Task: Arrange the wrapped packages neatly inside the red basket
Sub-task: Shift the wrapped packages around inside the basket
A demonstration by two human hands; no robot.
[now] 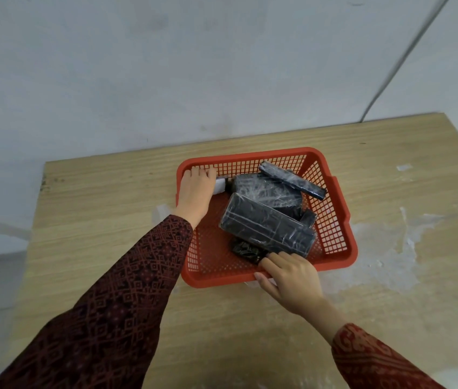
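While left hand (197,189) grips red basket (331,249) rim, right hand (292,279) pinches small wrapped package (246,249)

Both arms wear long sleeves of dark maroon fabric with a woven geometric pattern of small red diamonds and squares. The left sleeve (126,299) ends at the wrist; the right sleeve (373,360) appears brighter red, perhaps with curling motifs. The left hand (195,192) and right hand (292,279) are bare.

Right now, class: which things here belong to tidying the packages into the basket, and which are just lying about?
Belong:
red basket
wrapped packages
left hand
right hand

Lying about:
clear plastic film on the table
cable on the wall
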